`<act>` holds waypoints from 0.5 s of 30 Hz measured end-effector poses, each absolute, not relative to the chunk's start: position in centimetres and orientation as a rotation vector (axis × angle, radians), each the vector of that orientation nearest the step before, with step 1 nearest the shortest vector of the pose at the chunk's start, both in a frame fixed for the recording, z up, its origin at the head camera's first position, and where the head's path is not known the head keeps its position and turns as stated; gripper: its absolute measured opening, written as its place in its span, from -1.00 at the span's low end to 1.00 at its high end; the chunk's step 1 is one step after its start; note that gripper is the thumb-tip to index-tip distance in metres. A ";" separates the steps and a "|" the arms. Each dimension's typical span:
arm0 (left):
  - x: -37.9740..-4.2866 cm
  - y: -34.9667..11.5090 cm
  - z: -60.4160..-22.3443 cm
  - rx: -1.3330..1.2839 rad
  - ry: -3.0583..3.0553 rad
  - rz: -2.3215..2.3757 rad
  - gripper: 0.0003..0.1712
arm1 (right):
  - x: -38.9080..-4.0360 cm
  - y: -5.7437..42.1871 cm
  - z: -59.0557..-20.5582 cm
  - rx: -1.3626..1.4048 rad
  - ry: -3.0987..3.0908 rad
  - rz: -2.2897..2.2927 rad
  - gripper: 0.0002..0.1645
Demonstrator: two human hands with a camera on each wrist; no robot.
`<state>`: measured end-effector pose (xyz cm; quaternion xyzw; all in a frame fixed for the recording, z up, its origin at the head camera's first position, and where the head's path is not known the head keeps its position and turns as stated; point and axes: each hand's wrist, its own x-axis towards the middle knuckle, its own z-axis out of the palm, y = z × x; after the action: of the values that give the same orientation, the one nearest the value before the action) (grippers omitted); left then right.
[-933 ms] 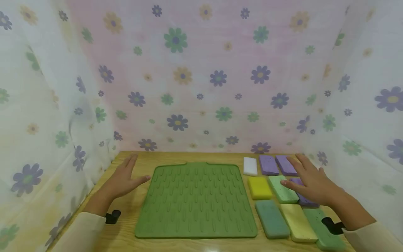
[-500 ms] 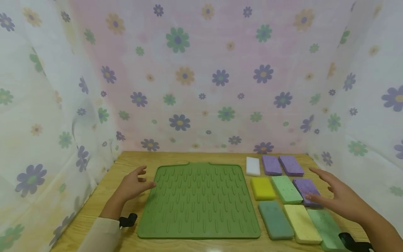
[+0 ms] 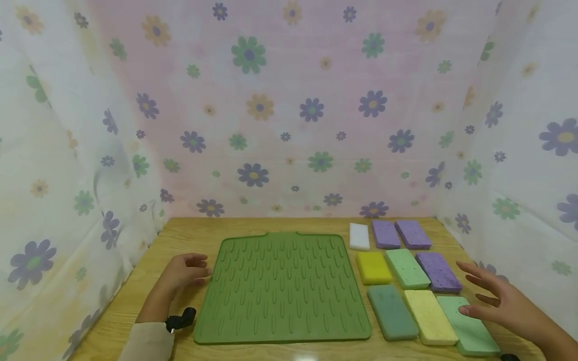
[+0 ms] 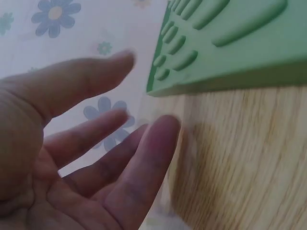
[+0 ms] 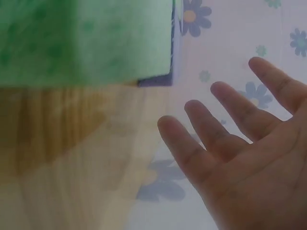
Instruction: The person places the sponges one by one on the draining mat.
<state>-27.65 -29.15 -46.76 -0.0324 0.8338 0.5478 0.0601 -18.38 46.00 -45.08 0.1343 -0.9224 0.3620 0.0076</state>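
Note:
A green ridged mat lies flat on the wooden table. Just left of its edge is my left hand, fingers loosely bent, holding nothing; the left wrist view shows the gap between thumb and fingers beside the mat's corner. On the right my right hand hovers with fingers spread and nothing in its grasp. Its thumb overlaps the light green sponge at the near right in the head view. The dark purple sponge lies just beyond that hand's fingertips.
Right of the mat lie a white block, two lilac sponges, a yellow sponge, a speckled green sponge, a teal sponge and a pale yellow sponge. Flowered cloth walls the table's back and sides.
Both hands have come down and nearer the body. My right hand has moved right, off the speckled green and dark purple sponges; the left hand's fingers have bent more. The sponges and mat stay put.

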 end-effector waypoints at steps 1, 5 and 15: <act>-27.6 -29.3 -46.8 -0.093 2.505 1.665 -0.25 | -18.3 46.1 -45.1 0.427 -2.875 1.147 0.03; -27.6 -29.5 -46.9 -0.077 2.487 1.660 -0.32 | -18.2 46.5 -45.4 0.457 -2.851 1.184 -0.02; -27.6 -28.6 -46.8 -0.079 2.507 1.604 -0.29 | -17.1 48.8 -46.8 0.502 -2.909 1.622 -0.09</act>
<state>-27.65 -28.55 -46.84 -0.0265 0.8392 0.5369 0.0824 -17.11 48.84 -46.80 0.1480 -0.8582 0.4784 -0.1130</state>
